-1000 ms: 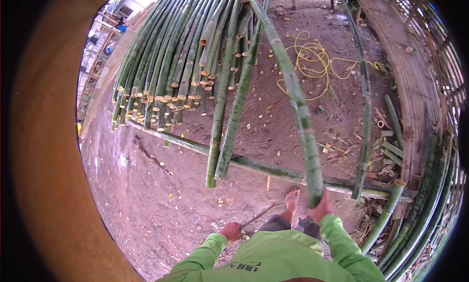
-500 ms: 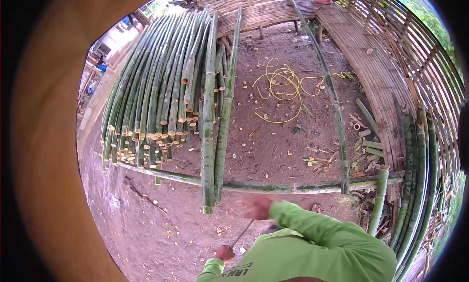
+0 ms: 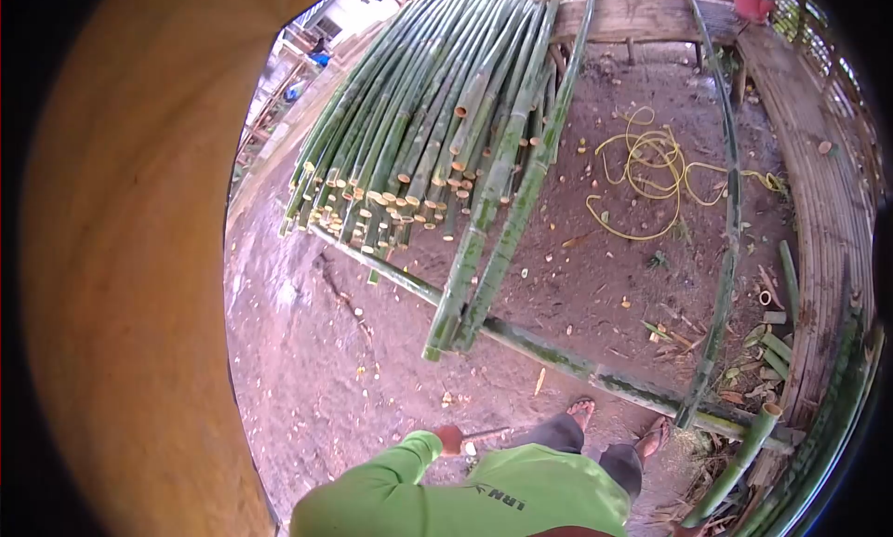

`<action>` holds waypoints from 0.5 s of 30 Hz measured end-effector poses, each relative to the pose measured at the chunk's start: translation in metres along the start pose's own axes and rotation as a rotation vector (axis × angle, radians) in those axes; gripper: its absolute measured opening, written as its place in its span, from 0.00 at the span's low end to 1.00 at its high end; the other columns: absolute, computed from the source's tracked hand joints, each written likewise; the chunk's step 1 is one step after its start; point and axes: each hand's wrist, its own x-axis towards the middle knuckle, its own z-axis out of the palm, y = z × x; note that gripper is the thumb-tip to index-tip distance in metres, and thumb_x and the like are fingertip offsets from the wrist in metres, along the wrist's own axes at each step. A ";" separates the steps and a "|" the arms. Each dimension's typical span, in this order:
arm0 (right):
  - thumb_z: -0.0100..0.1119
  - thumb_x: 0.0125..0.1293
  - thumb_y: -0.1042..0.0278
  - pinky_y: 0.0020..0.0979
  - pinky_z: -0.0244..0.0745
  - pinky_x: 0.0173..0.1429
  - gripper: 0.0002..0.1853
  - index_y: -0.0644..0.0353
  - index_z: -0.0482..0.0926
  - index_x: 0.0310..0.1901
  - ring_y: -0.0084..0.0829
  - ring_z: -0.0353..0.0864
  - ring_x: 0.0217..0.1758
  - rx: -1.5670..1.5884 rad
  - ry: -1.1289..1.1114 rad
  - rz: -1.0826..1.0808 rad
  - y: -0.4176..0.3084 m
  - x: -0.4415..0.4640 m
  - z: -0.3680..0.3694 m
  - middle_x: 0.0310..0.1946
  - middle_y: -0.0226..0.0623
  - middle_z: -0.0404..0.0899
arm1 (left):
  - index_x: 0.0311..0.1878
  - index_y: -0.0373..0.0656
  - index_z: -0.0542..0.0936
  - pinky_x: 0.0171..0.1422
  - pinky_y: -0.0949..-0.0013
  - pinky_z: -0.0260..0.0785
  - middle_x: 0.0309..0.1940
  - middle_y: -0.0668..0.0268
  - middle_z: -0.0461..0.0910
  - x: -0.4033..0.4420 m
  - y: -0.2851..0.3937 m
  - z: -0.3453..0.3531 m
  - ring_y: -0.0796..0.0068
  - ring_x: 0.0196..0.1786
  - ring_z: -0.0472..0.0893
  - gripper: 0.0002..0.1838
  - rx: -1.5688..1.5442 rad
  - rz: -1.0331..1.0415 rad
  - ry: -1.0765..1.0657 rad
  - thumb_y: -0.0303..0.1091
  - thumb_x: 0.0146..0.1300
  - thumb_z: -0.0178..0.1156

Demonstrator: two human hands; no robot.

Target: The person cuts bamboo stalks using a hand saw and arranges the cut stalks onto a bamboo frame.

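Observation:
My left hand [image 3: 449,439] is closed around the handle end of a thin, dark blade-like tool [image 3: 488,435], which points right in front of my green shirt. My right hand cannot be made out in this view. Beyond my left hand, long green bamboo poles [image 3: 480,223] lie close together, their near ends reaching past a crosswise bamboo pole [image 3: 558,356] on the ground. Many more cut poles [image 3: 419,119] are stacked to their left, with pale round ends facing me.
A single pole [image 3: 730,230] crosses the ground at right. Yellow hose [image 3: 642,170] lies coiled on the soil. A slatted bamboo platform [image 3: 809,165] runs along the right, near upright-leaning poles [image 3: 744,463] and short offcuts [image 3: 777,346]. My feet [image 3: 654,437] are below the crosswise pole.
One second ago my right hand held a bamboo pole; half a second ago it was off the pole, reaching across my front. Now it has left the view. The left hand still holds the tool.

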 end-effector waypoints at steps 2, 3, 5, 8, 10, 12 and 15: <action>0.74 0.35 0.58 0.44 0.66 0.64 0.48 0.63 0.67 0.63 0.49 0.72 0.59 0.071 -0.060 -0.010 0.009 0.004 0.020 0.55 0.55 0.73 | 0.35 0.36 0.83 0.43 0.52 0.77 0.31 0.48 0.82 -0.001 0.017 0.008 0.48 0.36 0.83 0.14 0.025 -0.051 0.015 0.35 0.48 0.58; 0.74 0.35 0.58 0.44 0.66 0.63 0.48 0.64 0.67 0.63 0.50 0.72 0.58 0.092 -0.088 -0.011 0.009 0.010 0.027 0.54 0.55 0.74 | 0.35 0.37 0.83 0.43 0.52 0.77 0.30 0.48 0.82 -0.009 0.029 0.008 0.49 0.36 0.83 0.14 0.011 -0.102 0.035 0.35 0.47 0.58; 0.73 0.35 0.59 0.44 0.68 0.62 0.47 0.64 0.67 0.62 0.50 0.74 0.56 0.126 -0.125 -0.018 0.012 0.026 0.038 0.53 0.54 0.75 | 0.34 0.38 0.83 0.42 0.52 0.77 0.29 0.47 0.81 -0.014 0.051 0.009 0.49 0.35 0.83 0.14 -0.066 -0.185 0.055 0.35 0.46 0.58; 0.73 0.35 0.61 0.43 0.70 0.59 0.46 0.66 0.67 0.62 0.50 0.76 0.52 0.147 -0.175 -0.035 0.012 0.054 0.046 0.50 0.54 0.76 | 0.36 0.41 0.82 0.40 0.52 0.76 0.28 0.47 0.81 -0.016 0.072 0.022 0.48 0.34 0.82 0.15 -0.201 -0.283 0.036 0.37 0.45 0.59; 0.72 0.35 0.62 0.43 0.71 0.58 0.46 0.66 0.67 0.62 0.50 0.77 0.50 0.148 -0.196 -0.046 0.009 0.077 0.045 0.48 0.53 0.77 | 0.35 0.41 0.82 0.40 0.52 0.76 0.28 0.48 0.81 -0.012 0.079 0.041 0.47 0.34 0.82 0.14 -0.178 -0.259 0.039 0.38 0.46 0.59; 0.72 0.35 0.63 0.43 0.72 0.56 0.46 0.67 0.67 0.61 0.50 0.78 0.48 0.135 -0.210 -0.061 0.000 0.107 0.036 0.47 0.53 0.79 | 0.34 0.41 0.81 0.40 0.52 0.76 0.28 0.48 0.81 -0.013 0.092 0.049 0.47 0.33 0.82 0.14 -0.154 -0.224 0.028 0.39 0.46 0.59; 0.71 0.35 0.64 0.42 0.74 0.54 0.45 0.68 0.68 0.61 0.50 0.80 0.45 0.053 -0.199 -0.077 -0.042 0.176 0.006 0.44 0.52 0.80 | 0.34 0.42 0.81 0.40 0.52 0.76 0.28 0.48 0.81 -0.027 0.122 0.038 0.47 0.34 0.82 0.13 -0.133 -0.195 -0.032 0.40 0.49 0.58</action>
